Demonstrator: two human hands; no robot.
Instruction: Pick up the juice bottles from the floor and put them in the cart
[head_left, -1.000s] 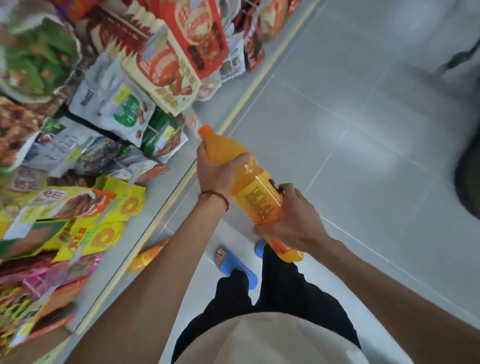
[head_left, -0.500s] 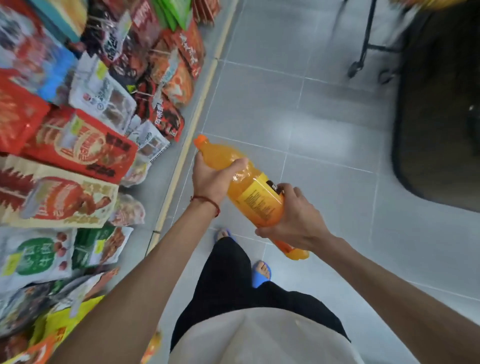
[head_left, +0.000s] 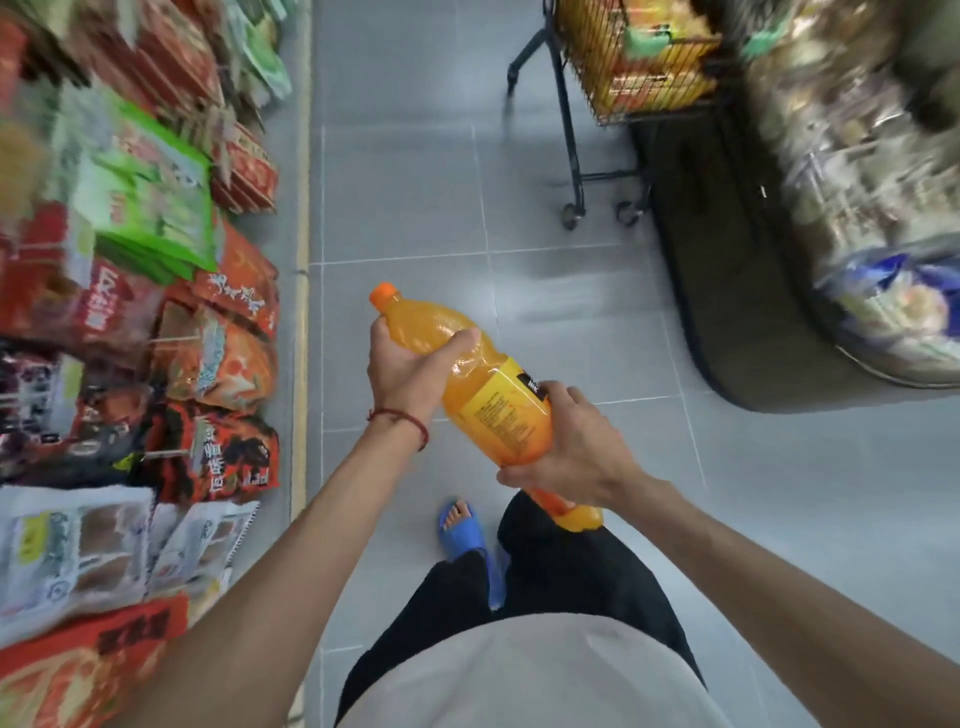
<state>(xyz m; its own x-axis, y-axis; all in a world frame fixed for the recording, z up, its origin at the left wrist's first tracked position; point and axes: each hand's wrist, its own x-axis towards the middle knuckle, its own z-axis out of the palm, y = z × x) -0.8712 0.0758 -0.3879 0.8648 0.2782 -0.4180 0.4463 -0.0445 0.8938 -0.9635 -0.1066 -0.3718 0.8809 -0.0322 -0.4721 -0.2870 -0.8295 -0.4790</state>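
I carry one large orange juice bottle (head_left: 483, 384) with a yellow label and orange cap, tilted with its cap pointing up and to the left. My left hand (head_left: 410, 374) grips its upper part just below the neck. My right hand (head_left: 576, 447) grips the lower part, over the label's edge. A black wire cart (head_left: 613, 104) stands ahead at the top right, on small wheels, holding orange and yellow goods.
Shelves of snack bags (head_left: 156, 312) line the left side, edged by a yellow strip (head_left: 300, 364). A dark rounded display stand (head_left: 727, 291) with blurred packets fills the right. Grey floor tiles (head_left: 415, 208) stretch between me and the cart. My foot wears a blue slipper (head_left: 462, 530).
The view has swung from the floor up along the aisle, bringing the cart into sight. Both hands keep the same hold on the bottle. The bottle seen lying by the shelf is out of view.
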